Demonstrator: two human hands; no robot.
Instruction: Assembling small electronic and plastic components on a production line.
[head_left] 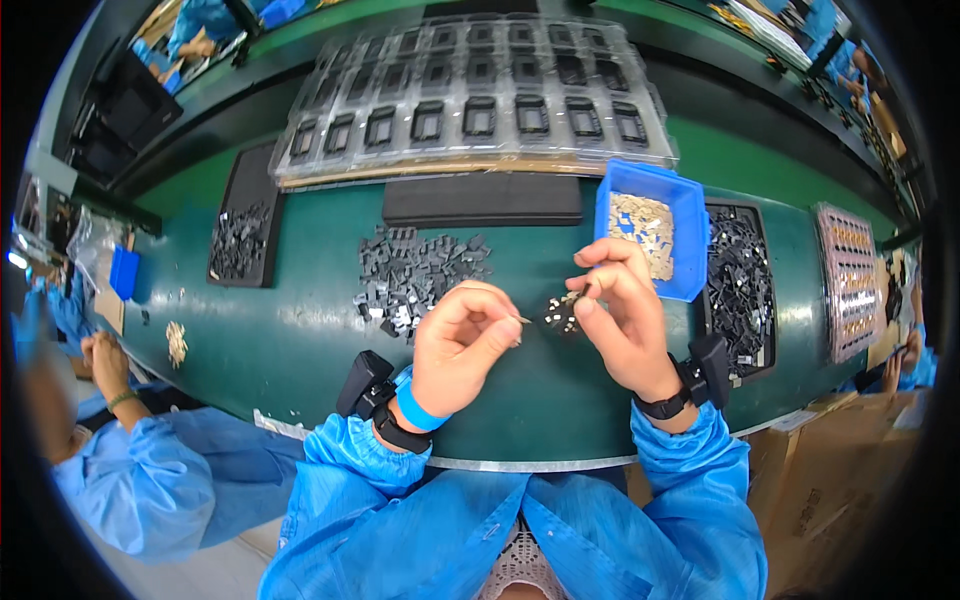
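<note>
Over the middle of the green table, my left hand (462, 338) is closed in a pinch. A small thin pale piece (522, 320) sticks out between its thumb and index finger. To the right, my right hand (628, 318) is also closed, thumb against index finger, on a tiny dark piece (585, 291) that is mostly hidden. Just left of that thumb lies a small cluster of black and pale bits (561, 314). Beyond my left hand spreads a loose heap of small dark grey parts (420, 270). A blue bin (682, 285) holding pale chips (643, 230) stands behind my right hand.
Clear plastic trays (480, 165) with black frames cover the back, behind a black foam block (480, 201). Black trays of dark parts stand left (262, 170) and right (768, 350). A blister tray (848, 280) lies far right. Another person's hand (108, 362) is at left.
</note>
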